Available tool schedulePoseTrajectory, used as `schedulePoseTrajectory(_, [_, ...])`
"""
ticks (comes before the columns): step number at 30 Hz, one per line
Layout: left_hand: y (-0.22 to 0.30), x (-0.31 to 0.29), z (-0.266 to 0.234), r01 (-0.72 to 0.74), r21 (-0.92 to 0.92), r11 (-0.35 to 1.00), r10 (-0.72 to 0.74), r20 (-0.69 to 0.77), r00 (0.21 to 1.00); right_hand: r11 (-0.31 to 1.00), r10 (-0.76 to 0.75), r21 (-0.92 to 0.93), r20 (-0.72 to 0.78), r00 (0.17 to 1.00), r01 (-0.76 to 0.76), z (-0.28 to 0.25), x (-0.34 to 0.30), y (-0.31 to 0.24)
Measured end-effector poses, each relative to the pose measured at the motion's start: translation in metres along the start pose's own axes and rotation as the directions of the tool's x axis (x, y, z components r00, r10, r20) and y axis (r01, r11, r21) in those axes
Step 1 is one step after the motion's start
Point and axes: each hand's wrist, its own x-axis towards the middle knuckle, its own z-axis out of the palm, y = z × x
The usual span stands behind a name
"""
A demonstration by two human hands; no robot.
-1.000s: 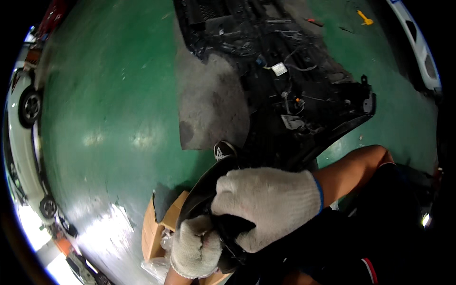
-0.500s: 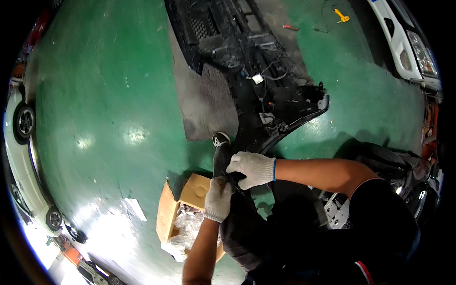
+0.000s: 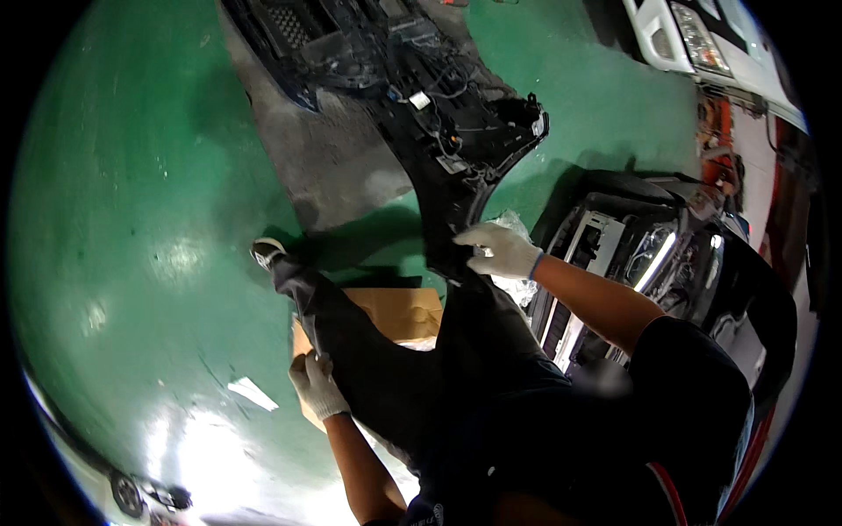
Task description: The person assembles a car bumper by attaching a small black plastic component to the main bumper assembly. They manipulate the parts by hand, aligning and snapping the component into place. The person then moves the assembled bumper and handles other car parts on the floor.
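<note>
The head fisheye looks down over both hands (image 3: 318, 386) (image 3: 500, 251).

The left forearm (image 3: 362, 465), bare, rises from the lower edge to the gloved left hand (image 3: 317, 386), its fingers curled, their grip unclear. The bare right forearm (image 3: 596, 302) slants forward and leftward from a dark sleeve (image 3: 688, 364); the gloved right hand (image 3: 502, 251), farther forward, has bent fingers and its thumb set apart below them.

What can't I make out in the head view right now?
Head view:
- Bumper's far end: cut off by the upper edge.
- Most of the cardboard box's inside: hidden by the person's left leg.
- Left hand's grip: too small to read behind the gloved fingers.
</note>
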Motion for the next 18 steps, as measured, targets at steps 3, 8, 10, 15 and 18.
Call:
schedulePoseTrajectory(3, [0.029, 0.047, -0.082, -0.037, -0.114, 0.993, 0.041, 0.029, 0.999, 0.924, 0.293, -0.251, -0.015, 0.956, -0.287, -0.010, -0.013, -0.027])
schedulePoseTrajectory(8, [0.101, 0.112, -0.179, 0.079, -0.153, 0.985, -0.102, -0.149, 0.984, 0.799, 0.556, -0.234, -0.068, 0.829, -0.555, -0.001, -0.006, -0.056])
schedulePoseTrajectory(10, [0.102, 0.143, -0.236, 0.041, -0.193, 0.980, -0.084, -0.223, 0.971, 0.805, 0.421, -0.499, 0.103, 0.901, -0.320, 0.019, 0.023, -0.048])
schedulePoseTrajectory(15, [0.145, 0.257, -0.257, 0.163, -0.379, 0.911, -0.155, 0.053, 0.986, 0.794, 0.481, -0.507, 0.184, 0.857, -0.336, 0.044, 0.061, -0.062])
schedulePoseTrajectory(18, [0.265, 0.257, -0.228, 0.106, -0.334, 0.937, -0.129, -0.048, 0.990, 0.842, 0.523, -0.295, 0.242, 0.817, -0.452, 0.035, 0.157, -0.133])
